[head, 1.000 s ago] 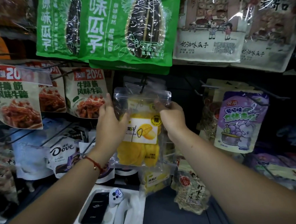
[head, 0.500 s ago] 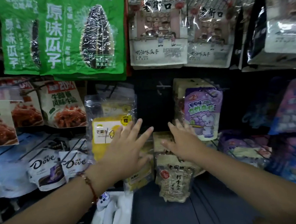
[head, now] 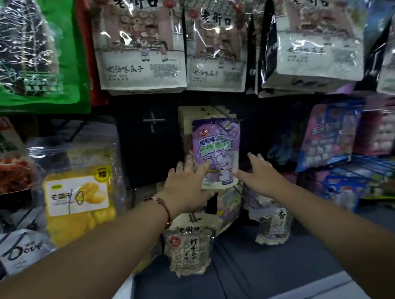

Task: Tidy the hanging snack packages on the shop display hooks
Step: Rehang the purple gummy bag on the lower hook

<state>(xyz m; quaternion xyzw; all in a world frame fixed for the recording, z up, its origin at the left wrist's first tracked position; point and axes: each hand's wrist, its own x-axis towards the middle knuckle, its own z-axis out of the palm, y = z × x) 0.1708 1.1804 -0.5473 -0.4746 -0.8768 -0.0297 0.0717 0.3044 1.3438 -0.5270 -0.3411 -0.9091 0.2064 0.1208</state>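
A purple snack pouch with a cartoon animal hangs on a hook at the middle of the display, in front of tan packs. My left hand reaches its lower left corner with fingers spread, fingertips touching the pouch's edge. My right hand is at the pouch's lower right, fingers straight, thumb near the bottom corner. Neither hand grips anything. To the left hangs the clear mango pouch with yellow fruit.
Big white seed bags and a green seed bag hang above. Pink and blue packs hang on the right, meat snack packs and Dove bags on the left. Tan seed packs hang below my hands. A bare hook sticks out left of the purple pouch.
Both hands let go of the mango pouch, which stays hanging at the left, and moved right to either side of the purple pouch. The view shifted right.
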